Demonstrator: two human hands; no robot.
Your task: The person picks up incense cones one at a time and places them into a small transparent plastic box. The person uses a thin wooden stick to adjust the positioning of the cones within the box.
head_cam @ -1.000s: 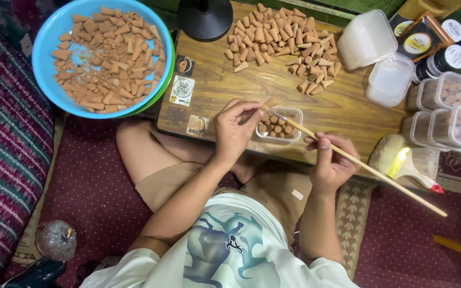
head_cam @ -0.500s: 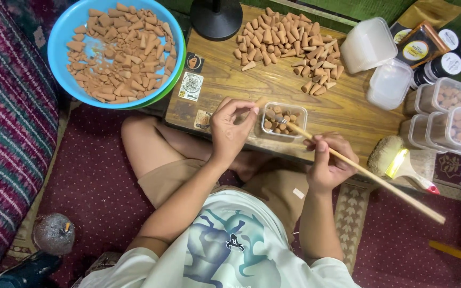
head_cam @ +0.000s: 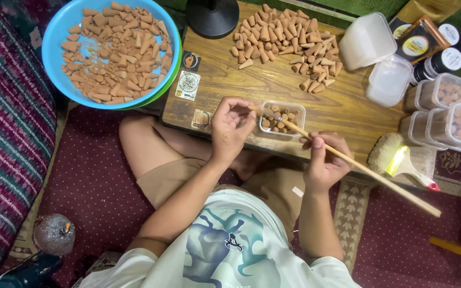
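- Head view: sitting cross-legged on a dark red patterned rug (head_cam: pixel 86 197) at the near edge of a low wooden table (head_cam: pixel 342 109).
- Left hand (head_cam: pixel 230 130) hovering at the table's near edge, fingers curled in with thumb and fingertips pinched on the upper end of a long thin wooden stick (head_cam: pixel 358 166); whether anything else is held there, cannot tell.
- Right hand (head_cam: pixel 324 162) closing around the stick lower down, fingers wrapped snugly, the stick's far end slanting out over the rug to the right.
- Stick passing over a small clear plastic tub (head_cam: pixel 283 119) holding brown cones, just beside the left hand.
- Lying farther back on the table, a loose pile of brown cones (head_cam: pixel 284 42).
- Resting at the table's left corner, a blue bowl (head_cam: pixel 62 37) filled with more cones.
- Standing at the right, stacked clear lidded containers (head_cam: pixel 446 109) and a wooden brush (head_cam: pixel 398 157).
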